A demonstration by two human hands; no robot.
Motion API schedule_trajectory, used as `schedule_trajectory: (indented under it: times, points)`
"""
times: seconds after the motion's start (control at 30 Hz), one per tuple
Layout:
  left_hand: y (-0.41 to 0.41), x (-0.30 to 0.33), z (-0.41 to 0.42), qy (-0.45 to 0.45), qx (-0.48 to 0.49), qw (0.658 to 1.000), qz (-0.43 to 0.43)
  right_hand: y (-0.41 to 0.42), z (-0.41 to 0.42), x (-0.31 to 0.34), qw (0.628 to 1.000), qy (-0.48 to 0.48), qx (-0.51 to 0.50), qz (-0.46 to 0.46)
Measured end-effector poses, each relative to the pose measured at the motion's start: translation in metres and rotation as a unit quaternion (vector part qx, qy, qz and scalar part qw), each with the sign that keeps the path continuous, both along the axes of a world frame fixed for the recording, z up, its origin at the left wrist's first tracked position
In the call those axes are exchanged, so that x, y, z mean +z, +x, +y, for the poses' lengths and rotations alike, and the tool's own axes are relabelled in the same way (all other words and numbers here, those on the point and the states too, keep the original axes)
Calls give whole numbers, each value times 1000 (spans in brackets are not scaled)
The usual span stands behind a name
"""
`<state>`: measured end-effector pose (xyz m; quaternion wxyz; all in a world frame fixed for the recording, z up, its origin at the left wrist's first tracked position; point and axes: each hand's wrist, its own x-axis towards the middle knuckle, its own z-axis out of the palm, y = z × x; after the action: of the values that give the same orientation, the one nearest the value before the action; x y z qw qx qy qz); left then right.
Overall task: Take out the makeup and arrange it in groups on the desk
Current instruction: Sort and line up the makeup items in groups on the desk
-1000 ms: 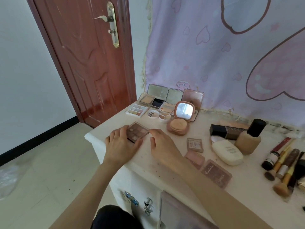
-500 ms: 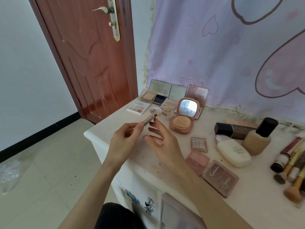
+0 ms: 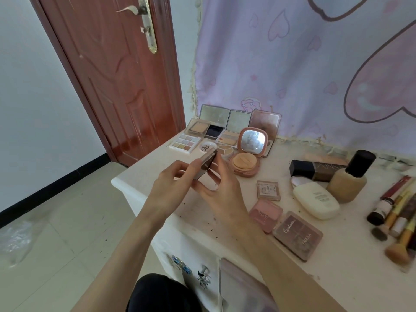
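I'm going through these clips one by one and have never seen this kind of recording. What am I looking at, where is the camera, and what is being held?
There is no machine here. A person wears one wide-angle camera on the head; it looks forward and down, so the two bare arms enter from the bottom of the picture. The left hand and the right hand together hold a small palette edge-on above a white desk. On the desk lie makeup items: open palettes and a round compact with its mirror up at the back, closed palettes nearer the person, a foundation bottle, and brushes at the far right. Behind are a red door and a lilac cloth.
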<state>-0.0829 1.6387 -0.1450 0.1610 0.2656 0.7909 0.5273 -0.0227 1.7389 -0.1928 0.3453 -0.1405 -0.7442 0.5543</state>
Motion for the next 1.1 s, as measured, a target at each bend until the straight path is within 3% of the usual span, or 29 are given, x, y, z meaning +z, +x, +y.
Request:
schedule_trajectory:
  times: [0.1,0.2,0.3,0.4,0.7,1.1]
  points:
    - [4,9,-3,-11,-43,999,22,3,0,3,999,-38,6,30]
    - [-1,17,-8,-15,-92,993,67,6,0,9,985,-158,62,24]
    - [-11,16,-16,-26,-168,976,139,7,3,12,923,-353,151,30]
    - [-21,12,-21,-67,-230,957,165,6,3,14,875,-442,199,7]
    - [-25,23,-11,-72,-226,940,245,7,4,16,827,-491,273,9]
    - [-28,34,-9,-139,-253,934,209,3,2,14,831,-494,255,8]
